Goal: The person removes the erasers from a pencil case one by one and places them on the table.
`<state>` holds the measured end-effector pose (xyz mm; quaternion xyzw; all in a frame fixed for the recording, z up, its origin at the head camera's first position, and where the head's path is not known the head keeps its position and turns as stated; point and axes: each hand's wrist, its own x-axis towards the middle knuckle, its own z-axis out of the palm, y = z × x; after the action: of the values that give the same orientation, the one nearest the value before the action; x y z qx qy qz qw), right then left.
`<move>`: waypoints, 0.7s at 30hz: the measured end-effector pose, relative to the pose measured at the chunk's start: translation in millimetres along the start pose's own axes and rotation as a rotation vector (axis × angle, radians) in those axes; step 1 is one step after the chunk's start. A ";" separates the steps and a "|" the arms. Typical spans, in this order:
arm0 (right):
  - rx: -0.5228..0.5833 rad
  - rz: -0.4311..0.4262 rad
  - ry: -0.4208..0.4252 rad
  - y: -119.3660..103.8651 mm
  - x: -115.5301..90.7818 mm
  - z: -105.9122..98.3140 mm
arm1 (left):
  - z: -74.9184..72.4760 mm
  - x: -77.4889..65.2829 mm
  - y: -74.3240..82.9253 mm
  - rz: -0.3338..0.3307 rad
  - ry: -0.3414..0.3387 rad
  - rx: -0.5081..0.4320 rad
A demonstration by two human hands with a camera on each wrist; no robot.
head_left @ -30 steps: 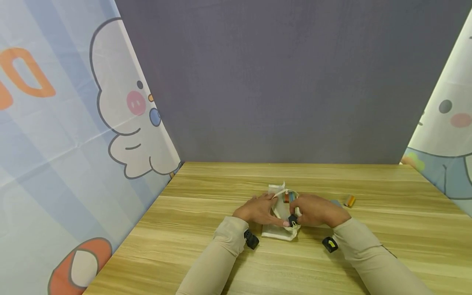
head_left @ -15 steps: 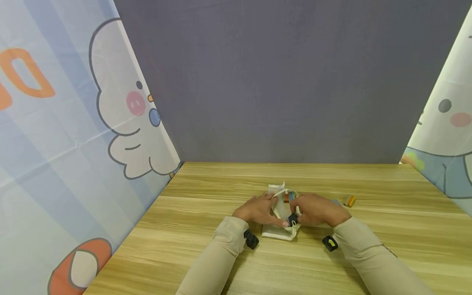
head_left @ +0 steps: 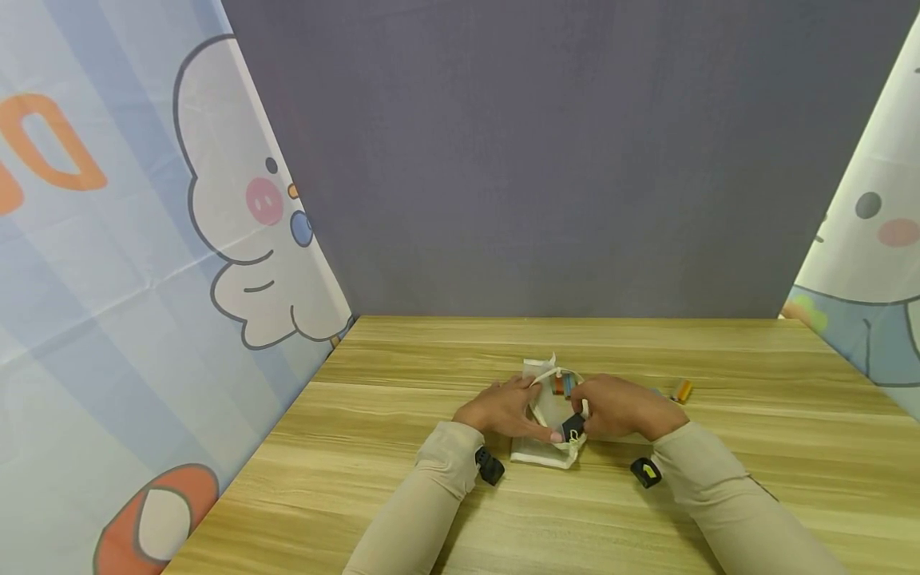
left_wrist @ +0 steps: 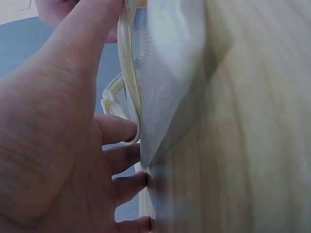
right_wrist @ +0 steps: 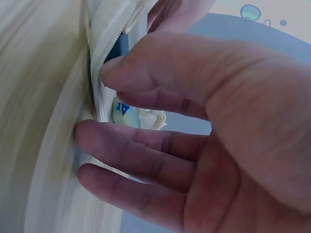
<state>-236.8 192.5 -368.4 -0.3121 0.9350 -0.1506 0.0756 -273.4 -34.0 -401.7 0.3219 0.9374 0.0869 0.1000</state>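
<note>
A cream mesh zipper pouch (head_left: 541,453) lies on the table with its mouth spread wide. My left hand (head_left: 506,409) stretches along its left side. In the left wrist view the thumb and index finger touch the zipper edge (left_wrist: 127,63), and the other fingertips reach the tabletop. At the right rim, the thumb and index finger of my right hand (head_left: 625,407) pinch the edge. Inside the pouch sit a dark, flat-sided item (head_left: 572,426) close to the right thumb and small blue (head_left: 569,385) and reddish (head_left: 557,386) pieces. The lower part of these is hidden.
A small orange item (head_left: 683,390) lies on the wood-grain table (head_left: 402,359), beyond the right hand. Next to it a bluish piece (head_left: 656,391) is mostly hidden by that hand. A grey panel (head_left: 561,160) stands along the back, with a printed cloth (head_left: 144,263) on the left.
My right hand has shifted slightly right, drawing the pouch's right rim outward. More of the dark item inside shows. The left hand has kept its place.
</note>
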 end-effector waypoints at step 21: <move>-0.045 -0.002 -0.015 1.0 3.3 4.3 | 1.0 1.1 -1.7 0.008 0.003 0.000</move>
<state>-239.0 190.2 -372.9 -0.3157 0.9373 -0.1270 0.0755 -275.0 -34.5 -403.2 0.3255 0.9363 0.0875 0.0983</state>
